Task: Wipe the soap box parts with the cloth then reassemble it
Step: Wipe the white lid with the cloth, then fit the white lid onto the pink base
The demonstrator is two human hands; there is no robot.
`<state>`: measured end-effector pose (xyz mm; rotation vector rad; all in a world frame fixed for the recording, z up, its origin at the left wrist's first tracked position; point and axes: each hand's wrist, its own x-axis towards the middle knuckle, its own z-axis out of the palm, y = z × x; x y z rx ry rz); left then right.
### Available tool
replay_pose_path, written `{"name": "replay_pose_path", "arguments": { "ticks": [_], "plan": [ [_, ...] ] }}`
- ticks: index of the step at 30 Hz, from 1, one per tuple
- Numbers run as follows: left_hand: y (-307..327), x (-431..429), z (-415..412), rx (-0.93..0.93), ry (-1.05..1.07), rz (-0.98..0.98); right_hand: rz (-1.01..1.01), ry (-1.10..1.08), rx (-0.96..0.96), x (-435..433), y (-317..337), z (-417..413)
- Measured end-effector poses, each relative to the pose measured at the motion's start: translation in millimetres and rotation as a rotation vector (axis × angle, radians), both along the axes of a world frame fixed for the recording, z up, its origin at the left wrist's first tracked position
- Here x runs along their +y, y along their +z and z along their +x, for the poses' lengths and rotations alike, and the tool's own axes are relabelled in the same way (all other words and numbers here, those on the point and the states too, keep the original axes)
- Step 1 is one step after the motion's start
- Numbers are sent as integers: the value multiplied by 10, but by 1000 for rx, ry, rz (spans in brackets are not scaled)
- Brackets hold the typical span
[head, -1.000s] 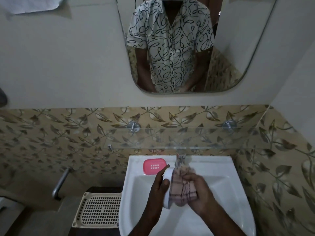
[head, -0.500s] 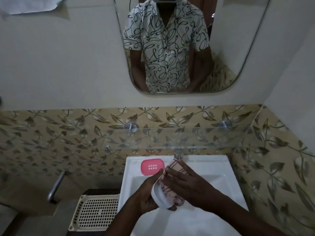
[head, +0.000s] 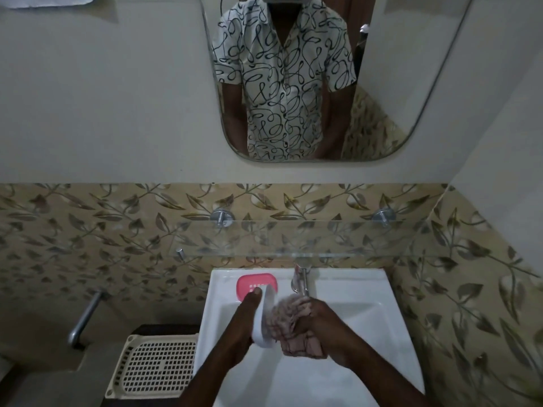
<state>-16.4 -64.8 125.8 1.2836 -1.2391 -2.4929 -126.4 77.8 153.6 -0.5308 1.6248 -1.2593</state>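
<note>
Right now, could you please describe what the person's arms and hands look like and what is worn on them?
Both the left hand and the right hand are bare: no gloves, rings, watch or bracelets show. The forearms are uncovered too. In the mirror, the person wears a short-sleeved white shirt with black looping line patterns; its sleeves end above the elbows.

Two soap box parts — white shell [head: 262, 318], pink tray [head: 255, 282] — one cloth [head: 293, 330]

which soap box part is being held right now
The white oval plastic soap box part, gripped in the left hand; the pink slotted part lies on the sink rim.
</note>
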Motion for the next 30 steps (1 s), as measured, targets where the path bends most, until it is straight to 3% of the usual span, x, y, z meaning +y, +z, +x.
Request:
{"name": "replay_pose_path", "arguments": {
  "ticks": [4,6,8,10,13,14,16,18,21,23,25,30],
  "plan": [
    [-94,-48,228,102,46,258,-5,-445,-425,326,-447,-478],
    [-137,-24,326,158,44,328,49,-601,-412,487,-670,-701],
    [-217,-18,374,176,27,335,77,-672,-135,537,-835,-956],
    [-331,-56,363,198,23,354,146,-599,442,485,-965,-1247],
    [-483,-176,306,174,47,282,288,-203,1188,357,-1226,-1603],
    [-545,-243,271,118,54,148,443,26,1311,308,-1306,-1648],
    [-612,-381,128,-48,-24,-269,736,336,1280,306,-1452,-1681],
    [-629,-560,-77,-211,-180,-696,776,338,1175,349,-1503,-1651],
    [-774,-850,-408,-371,-424,-1201,556,139,1301,421,-1459,-1469],
    [-857,-978,-553,-382,-566,-1390,423,48,1397,545,-1421,-1269],
    [-969,-1067,-644,-354,-699,-1502,376,-40,1368,717,-1440,-1036],
    [-1203,-1163,-769,-306,-884,-1687,499,-139,1183,1178,-1552,-528]
  ]
}}
